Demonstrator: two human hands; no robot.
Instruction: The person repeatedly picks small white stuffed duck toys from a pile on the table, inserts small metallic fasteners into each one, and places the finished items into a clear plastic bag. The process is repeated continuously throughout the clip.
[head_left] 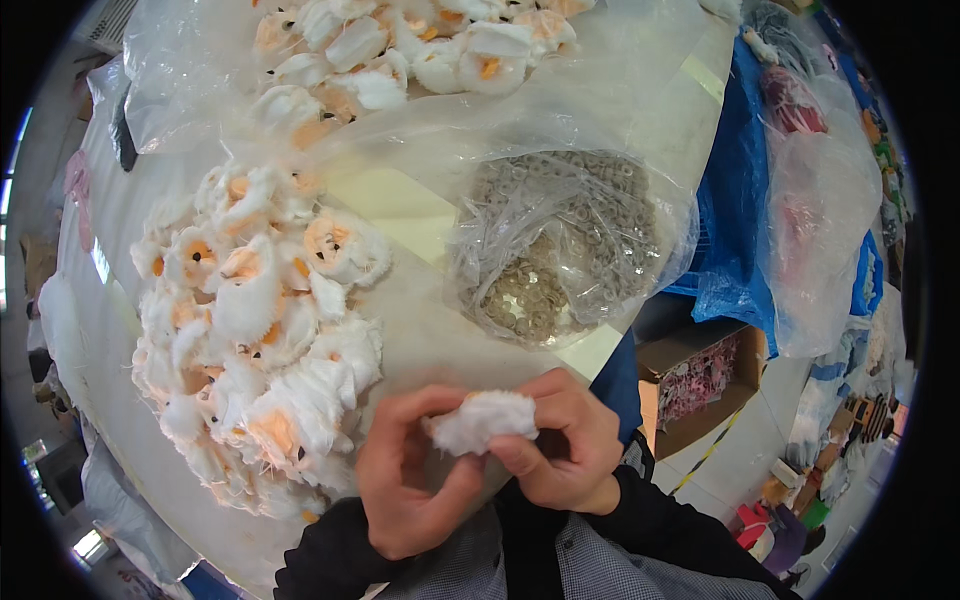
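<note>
Our left hand point(415, 470) is loosely gripping, and our right hand point(565, 440) firmly pinching, a fluffy white plush piece point(484, 423), orange-tinged on top, near the edge of the table point(425, 350), which is lying bare just ahead.

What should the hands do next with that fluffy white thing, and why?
I'd probably turn the fluffy white piece over gently. The left hand and right hand both have fingers on it, and mostly white fluff shows to us. Many pieces in the pile show orange patches, so turning it might reveal more of its other side.
</note>
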